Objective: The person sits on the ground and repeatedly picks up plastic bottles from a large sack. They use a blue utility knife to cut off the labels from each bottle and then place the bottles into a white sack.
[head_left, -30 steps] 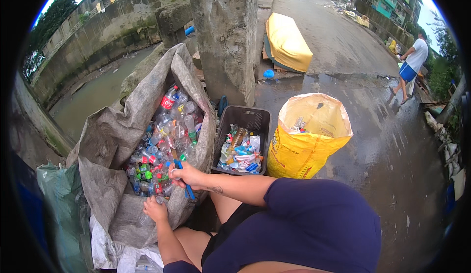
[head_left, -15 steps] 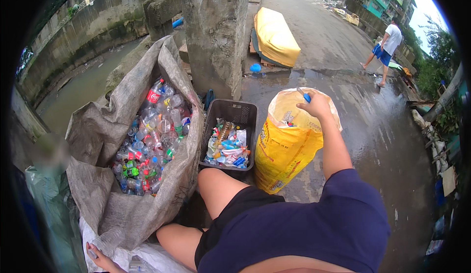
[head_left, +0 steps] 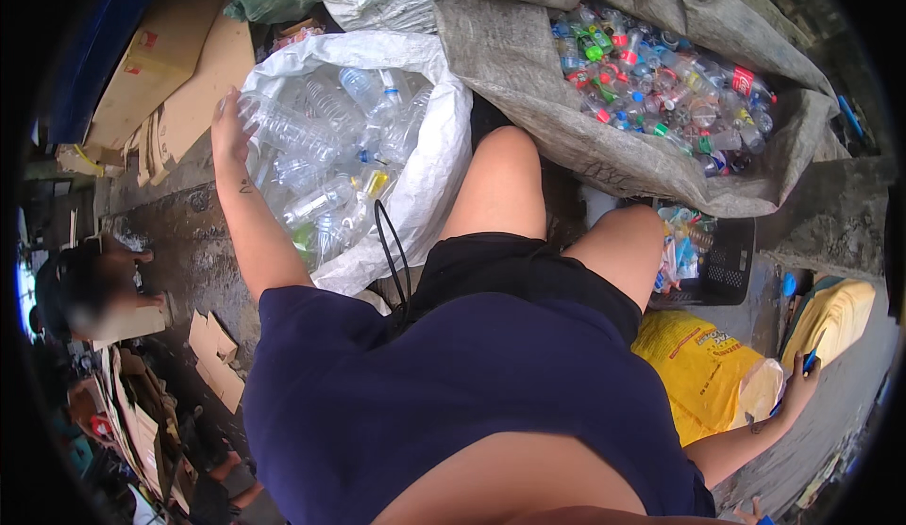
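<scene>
My left hand point(head_left: 229, 133) is at the left rim of a white woven sack point(head_left: 444, 115), its fingers closed round the end of a clear plastic bottle point(head_left: 297, 131). That bottle lies above several other clear bottles inside the sack. At the far right, my right hand point(head_left: 800, 388) grips a blue-handled tool point(head_left: 809, 363); its working end is too small to make out. Below that hand is the open mouth of a yellow sack point(head_left: 703, 365).
A large grey sack point(head_left: 528, 63) of bottles with coloured caps spreads at the upper right. Beside my knee sits a black crate point(head_left: 731, 261) of mixed plastic. Cardboard point(head_left: 151, 63) leans at the upper left. Another person point(head_left: 85, 294) is at the left. A yellow-covered block point(head_left: 835, 317) stands far right.
The view has swung left, bringing the white sack and the cardboard into sight. My left hand and its bottle now show over the white sack. My right hand still holds the blue-handled tool.
</scene>
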`<state>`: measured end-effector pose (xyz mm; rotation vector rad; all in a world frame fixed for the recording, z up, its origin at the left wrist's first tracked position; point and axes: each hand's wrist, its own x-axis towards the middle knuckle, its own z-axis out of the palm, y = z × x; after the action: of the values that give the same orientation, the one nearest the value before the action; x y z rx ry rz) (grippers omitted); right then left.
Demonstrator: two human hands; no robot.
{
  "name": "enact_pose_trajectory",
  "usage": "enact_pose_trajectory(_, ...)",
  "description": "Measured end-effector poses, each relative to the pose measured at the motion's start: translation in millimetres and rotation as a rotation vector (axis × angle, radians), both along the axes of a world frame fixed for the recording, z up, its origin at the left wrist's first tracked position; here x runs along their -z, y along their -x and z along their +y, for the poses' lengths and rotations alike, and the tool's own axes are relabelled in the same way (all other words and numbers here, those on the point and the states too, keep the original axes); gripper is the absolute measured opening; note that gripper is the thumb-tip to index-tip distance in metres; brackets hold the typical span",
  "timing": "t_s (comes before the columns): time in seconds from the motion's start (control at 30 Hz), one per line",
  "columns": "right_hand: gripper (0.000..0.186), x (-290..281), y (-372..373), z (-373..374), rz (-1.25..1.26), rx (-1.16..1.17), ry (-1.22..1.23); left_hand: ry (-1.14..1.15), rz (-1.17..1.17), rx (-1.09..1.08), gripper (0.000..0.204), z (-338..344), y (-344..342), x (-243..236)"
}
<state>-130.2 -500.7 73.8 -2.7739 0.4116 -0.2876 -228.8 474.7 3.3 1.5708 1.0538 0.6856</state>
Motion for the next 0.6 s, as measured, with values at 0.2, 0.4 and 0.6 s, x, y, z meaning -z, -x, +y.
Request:
enact_pose_trajectory(0.2,0.025,35,-60,53,0.185,-0.164,-0.109,-0.348,0.401,-0.449,0.056,32,89,63)
enact_pose_trajectory(0.4,0.051,49,-80,74,0.293,-0.144,-0.052,-0.558,1.188,-0.191,0.058,-18,88,116)
enact_pose_trajectory(0.6,0.04,24,-102,138,0.268,-0.182,-0.245,-0.816,0.901,-0.097,0.075,-19,98,175)
